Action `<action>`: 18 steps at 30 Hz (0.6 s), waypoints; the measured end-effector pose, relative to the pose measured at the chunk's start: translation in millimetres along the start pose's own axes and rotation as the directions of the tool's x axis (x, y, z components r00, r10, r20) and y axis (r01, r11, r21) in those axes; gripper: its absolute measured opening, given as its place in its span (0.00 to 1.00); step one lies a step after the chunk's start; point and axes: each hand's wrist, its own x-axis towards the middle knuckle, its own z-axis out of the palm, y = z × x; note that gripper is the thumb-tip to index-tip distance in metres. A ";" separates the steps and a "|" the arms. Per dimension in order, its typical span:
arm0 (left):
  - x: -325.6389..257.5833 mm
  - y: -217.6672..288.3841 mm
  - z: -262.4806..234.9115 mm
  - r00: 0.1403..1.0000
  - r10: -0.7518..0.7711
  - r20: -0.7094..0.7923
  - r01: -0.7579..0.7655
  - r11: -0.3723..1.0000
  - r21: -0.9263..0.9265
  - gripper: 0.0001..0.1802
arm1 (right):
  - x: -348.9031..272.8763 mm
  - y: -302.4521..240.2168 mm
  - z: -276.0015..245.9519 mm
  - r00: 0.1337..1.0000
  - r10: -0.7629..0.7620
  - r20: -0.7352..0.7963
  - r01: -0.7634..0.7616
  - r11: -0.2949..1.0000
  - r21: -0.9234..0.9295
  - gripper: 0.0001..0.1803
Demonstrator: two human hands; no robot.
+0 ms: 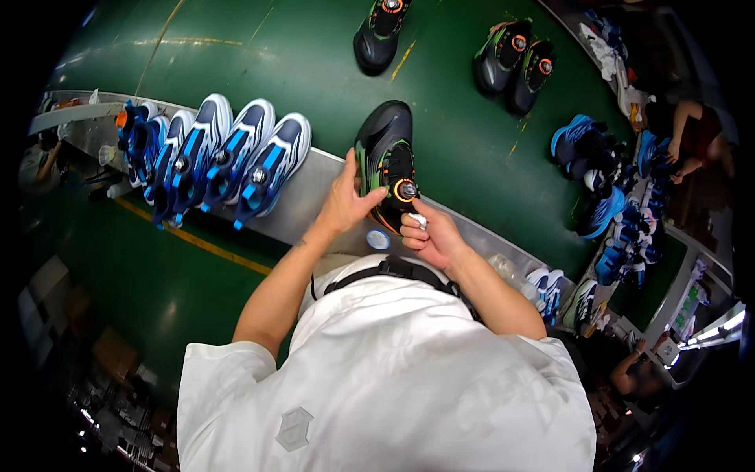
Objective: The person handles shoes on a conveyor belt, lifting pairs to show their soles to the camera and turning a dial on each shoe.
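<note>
A black sneaker (385, 126) with green and orange trim lies before me, toe pointing away, over the inner edge of the green work surface. Its round dial (406, 189), ringed in orange, sits on the tongue. My left hand (343, 197) grips the shoe's left side, with the thumb across its upper. Close to the dial and heel opening is my right hand (436, 238), fingers curled around a small white wad (419, 222), perhaps cloth or tissue. The right index finger and thumb touch the shoe near the dial. Just below the heel is a small round blue-and-white dish (378, 239).
White-and-blue sneakers (259, 169) stand in a row along the metal ledge (330, 169) at left. Ahead are another black sneaker (376, 49) and a black pair (495, 71). Blue-and-black shoes (604, 214) crowd the right. Another person's arm (683, 130) shows at far right.
</note>
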 end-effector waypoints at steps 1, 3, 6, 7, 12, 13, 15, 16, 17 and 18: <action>-6.3 -1.8 -6.4 0.996 -0.059 0.073 0.054 0.996 0.072 0.50 | 0.5 8.2 -10.5 0.999 0.043 0.026 -0.039 0.992 -0.123 0.11; -15.1 -17.5 -11.7 0.984 -0.028 0.177 0.021 0.999 0.045 0.46 | 4.2 11.6 -29.7 0.993 0.088 0.079 -0.053 0.927 -0.370 0.12; -24.4 -36.6 -20.4 0.963 0.107 0.246 -0.151 0.975 0.166 0.37 | -8.1 -0.6 -11.5 0.994 -0.090 -0.059 -0.014 0.437 -0.900 0.12; -26.6 -26.1 -22.4 0.959 0.123 0.256 -0.179 0.962 0.206 0.37 | -3.1 -8.8 -25.2 0.987 -0.154 0.051 0.092 0.271 -0.958 0.14; -34.3 13.3 -5.8 0.989 0.099 0.109 -0.127 0.946 0.298 0.36 | 0.0 -53.2 7.0 0.814 -0.447 0.371 0.176 -0.419 -0.891 0.11; -32.3 12.6 0.4 0.994 0.086 0.063 -0.102 0.942 0.321 0.36 | 2.7 -56.1 15.4 0.808 -0.438 0.393 0.153 -0.488 -0.859 0.12; -23.0 4.9 15.5 0.997 0.063 -0.033 -0.047 0.933 0.357 0.37 | 17.4 -63.1 21.6 0.789 -0.293 0.541 0.254 -0.645 -0.720 0.14; -17.0 2.3 21.2 0.999 0.034 -0.028 -0.021 0.933 0.359 0.37 | 25.2 -65.8 23.7 0.772 -0.212 0.600 0.302 -0.708 -0.638 0.15; -11.4 -0.6 25.0 1.000 0.002 -0.030 0.010 0.932 0.363 0.38 | 28.8 -68.1 34.3 0.810 -0.115 0.575 0.294 -0.769 -0.568 0.16; -6.3 -4.6 28.3 0.999 -0.030 -0.032 0.040 0.930 0.366 0.38 | 28.9 -68.0 45.4 0.848 -0.057 0.527 0.266 -0.814 -0.516 0.16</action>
